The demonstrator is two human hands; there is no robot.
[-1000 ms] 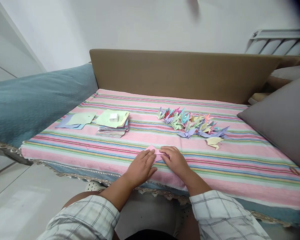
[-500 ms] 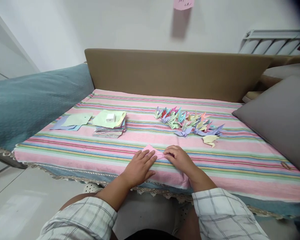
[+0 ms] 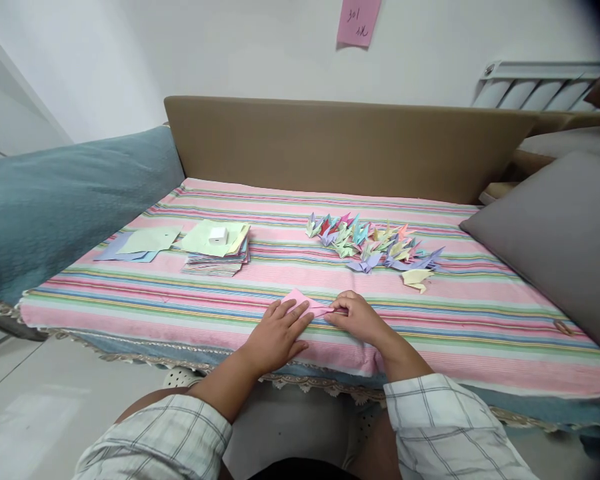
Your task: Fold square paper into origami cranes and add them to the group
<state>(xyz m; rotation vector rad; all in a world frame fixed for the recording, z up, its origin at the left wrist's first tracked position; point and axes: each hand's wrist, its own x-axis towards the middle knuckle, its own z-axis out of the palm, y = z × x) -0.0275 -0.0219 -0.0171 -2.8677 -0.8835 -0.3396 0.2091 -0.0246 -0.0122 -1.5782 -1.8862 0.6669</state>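
Pink paper (image 3: 299, 295) is held down by the flat left hand (image 3: 276, 335) and pinched at three o'clock by the right hand (image 3: 356, 317).

The striped sofa cover (image 3: 455, 340) carries paper cranes (image 3: 369, 251), a paper stack (image 3: 215, 251), loose sheets (image 3: 147, 241) and pink folded paper (image 3: 296, 297).

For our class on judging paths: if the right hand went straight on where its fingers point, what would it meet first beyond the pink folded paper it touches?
The right hand would probably meet the left hand, which rests on the pink folded paper; depth is unclear.
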